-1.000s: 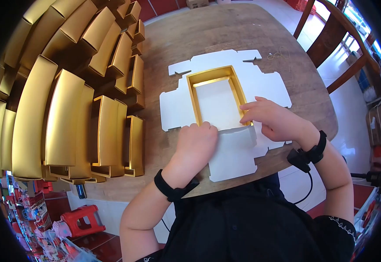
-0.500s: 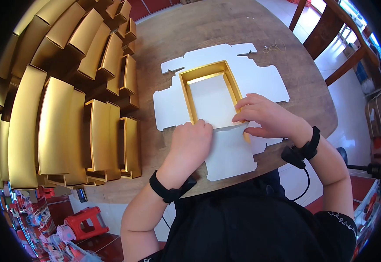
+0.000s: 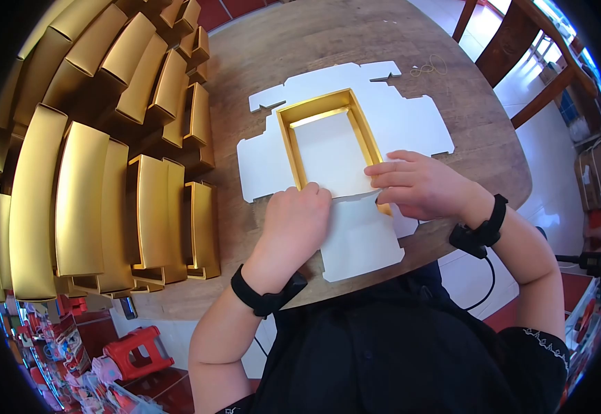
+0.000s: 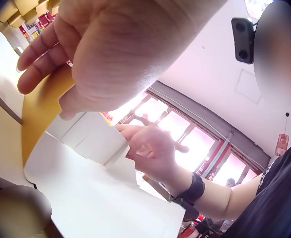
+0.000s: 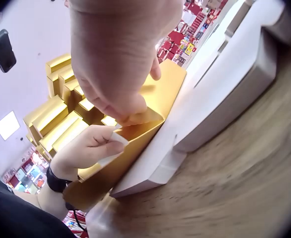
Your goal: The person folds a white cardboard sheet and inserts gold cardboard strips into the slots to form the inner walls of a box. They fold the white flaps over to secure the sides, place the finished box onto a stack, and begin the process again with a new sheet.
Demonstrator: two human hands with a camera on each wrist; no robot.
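Note:
A part-folded gold cardboard box (image 3: 319, 105) has its far and side walls upright around a white inside. Its white near flap (image 3: 362, 238) lies folded out toward the person. At the near left corner my left hand (image 3: 297, 217) pinches the box, thumb on the white inner face in the left wrist view and fingers beyond the gold wall. My right hand (image 3: 424, 185) grips the near right corner, its fingers over the side wall; the thumb is hidden in the head view. A small gold tab (image 3: 384, 209) shows beneath this hand.
Flat white die-cut cardboard sheets (image 3: 414, 121) lie under the box on the wooden table (image 3: 473, 152). Many finished gold boxes (image 3: 79, 200) stand stacked along the left. A rubber band (image 3: 438, 64) lies at the far right, near a wooden chair (image 3: 511, 52).
My right hand's fingers have shifted along the side wall to the near right corner. My left hand keeps its hold at the left corner. The view has moved slightly.

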